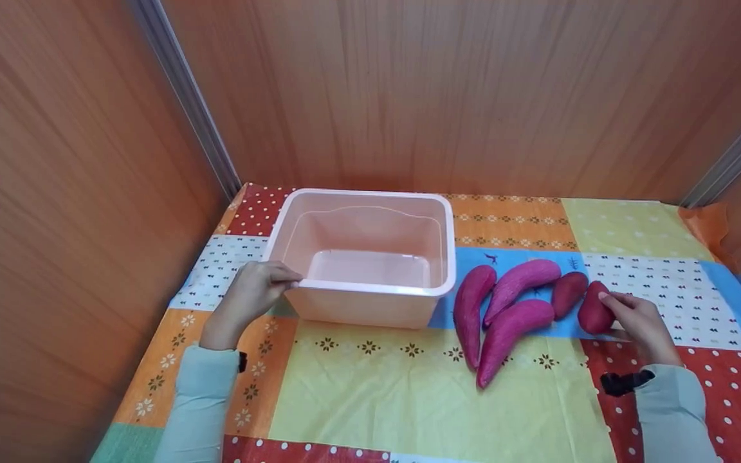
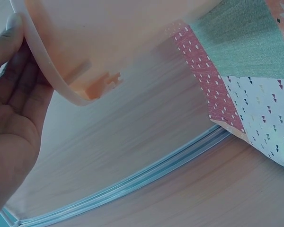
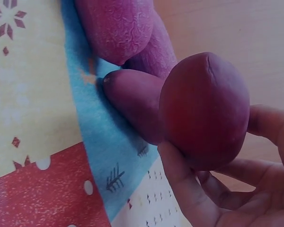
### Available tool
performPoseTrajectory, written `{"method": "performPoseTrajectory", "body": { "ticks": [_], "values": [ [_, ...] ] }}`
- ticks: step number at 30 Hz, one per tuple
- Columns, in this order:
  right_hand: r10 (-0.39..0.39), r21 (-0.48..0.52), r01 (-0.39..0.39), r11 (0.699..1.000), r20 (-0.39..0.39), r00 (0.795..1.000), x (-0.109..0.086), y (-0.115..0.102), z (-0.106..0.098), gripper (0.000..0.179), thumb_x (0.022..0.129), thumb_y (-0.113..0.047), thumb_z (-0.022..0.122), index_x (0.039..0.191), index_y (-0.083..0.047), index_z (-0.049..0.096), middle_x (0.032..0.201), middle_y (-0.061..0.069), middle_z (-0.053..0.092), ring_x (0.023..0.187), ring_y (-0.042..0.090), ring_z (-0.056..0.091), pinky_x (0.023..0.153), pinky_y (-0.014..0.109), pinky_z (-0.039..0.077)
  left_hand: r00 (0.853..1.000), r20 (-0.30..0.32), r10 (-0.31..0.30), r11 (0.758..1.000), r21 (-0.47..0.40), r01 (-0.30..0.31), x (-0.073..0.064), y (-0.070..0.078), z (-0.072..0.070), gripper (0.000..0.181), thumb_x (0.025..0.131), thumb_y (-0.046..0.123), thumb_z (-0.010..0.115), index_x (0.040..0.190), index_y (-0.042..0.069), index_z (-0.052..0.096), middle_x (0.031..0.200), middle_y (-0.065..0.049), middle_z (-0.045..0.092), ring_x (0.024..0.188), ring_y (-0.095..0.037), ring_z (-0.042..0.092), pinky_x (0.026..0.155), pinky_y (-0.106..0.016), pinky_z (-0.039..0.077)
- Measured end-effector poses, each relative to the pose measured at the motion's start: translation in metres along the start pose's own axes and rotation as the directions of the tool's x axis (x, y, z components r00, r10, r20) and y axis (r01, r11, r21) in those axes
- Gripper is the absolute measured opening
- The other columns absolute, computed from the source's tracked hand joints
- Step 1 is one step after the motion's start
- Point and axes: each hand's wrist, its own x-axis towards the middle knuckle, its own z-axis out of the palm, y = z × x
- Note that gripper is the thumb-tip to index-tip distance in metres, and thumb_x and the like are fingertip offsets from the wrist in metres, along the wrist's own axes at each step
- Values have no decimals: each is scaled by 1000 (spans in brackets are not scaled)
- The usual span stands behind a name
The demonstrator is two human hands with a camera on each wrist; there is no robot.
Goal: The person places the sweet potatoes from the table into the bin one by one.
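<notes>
My left hand (image 1: 256, 289) pinches the front left rim of a pale pink plastic bin (image 1: 370, 308), thumb on one side and fingers on the other. In the left wrist view the rim (image 2: 42, 61) runs between the thumb and fingers. The bin is upright, with nothing inside. With my right hand (image 1: 642, 321) I hold a smooth dark red mango-like fruit (image 1: 595, 310) between thumb and fingers; its rounded end (image 3: 206, 113) faces the right wrist camera. A second dark red fruit (image 1: 568, 292) lies just left of it.
Left of the fruits, three long, wrinkled magenta sweet potatoes (image 1: 473, 308) lie close together, right of the bin. A patchwork cloth (image 1: 409, 392) covers the table. Wood-patterned panels (image 1: 441, 96) enclose the back and both sides.
</notes>
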Motion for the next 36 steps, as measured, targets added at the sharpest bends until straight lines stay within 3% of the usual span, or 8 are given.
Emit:
{"method": "performPoseTrajectory", "body": {
  "ticks": [14,23,31,36],
  "values": [
    [-79,-84,76,994,-33,996,3,-20,6,85,94,-56,46,151,2,19,151,29,27,127,36,42,82,28,58,1000,-13,-9,1000,-6,9,2,1,1,16,85,4,71,99,7,77,98,-8,75,96,-23,70,85,-42,57],
    [-168,-151,167,974,9,986,5,-39,15,82,95,-54,48,148,5,27,145,30,36,98,9,53,79,25,58,1000,3,-31,999,-10,31,1,0,0,17,86,4,70,102,8,76,102,-9,74,100,-26,69,87,-42,56],
    [-155,-187,160,969,42,987,7,-59,29,85,92,-58,50,149,2,28,144,26,37,117,29,46,81,25,56,998,14,-55,998,-17,55,1,0,1,19,86,3,70,103,9,76,103,-9,74,102,-28,69,89,-44,55],
    [-191,-207,194,959,34,981,5,-70,34,83,92,-56,52,148,2,31,142,28,39,102,18,54,78,22,56,999,-1,-41,999,-12,41,1,0,1,19,85,4,71,102,8,76,101,-9,74,100,-26,69,88,-43,56]
  ]
}}
